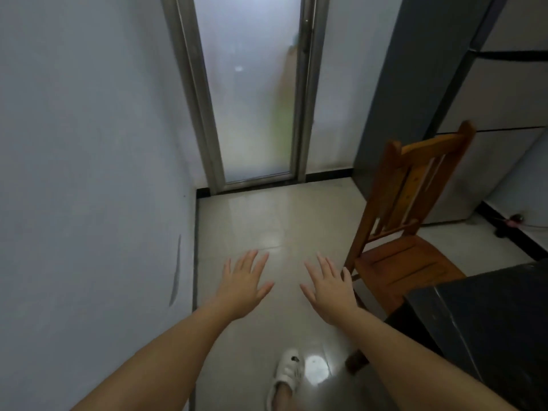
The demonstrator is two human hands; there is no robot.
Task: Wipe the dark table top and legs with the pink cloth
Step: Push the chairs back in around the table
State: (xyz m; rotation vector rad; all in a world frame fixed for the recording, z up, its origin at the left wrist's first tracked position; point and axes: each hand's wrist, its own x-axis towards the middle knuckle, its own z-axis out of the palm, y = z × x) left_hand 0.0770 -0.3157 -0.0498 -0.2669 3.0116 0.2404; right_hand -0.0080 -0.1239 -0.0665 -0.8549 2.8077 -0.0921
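Both hands are stretched out in front, palms down, over the glossy tiled floor (267, 221). The left hand (241, 284) has its fingers (246, 261) straight and spread wide, holding and touching nothing. The right hand (330, 290) is the same: fingers (324, 266) straight and fanned apart, empty, with its outer edge just beside the front leg of a wooden chair (397, 232); whether it touches that leg cannot be told.

The dark table (486, 315) shows only as a corner at the lower right, near the right forearm, just behind the chair's seat. The pink cloth is not in view.

A white sandal (286, 372) on one foot stands on the floor below the arms. Ahead is a frosted glass door (252, 93) in a metal frame, a pale wall (89, 129) to the left, and a grey refrigerator (462, 93) at the right behind the chair.
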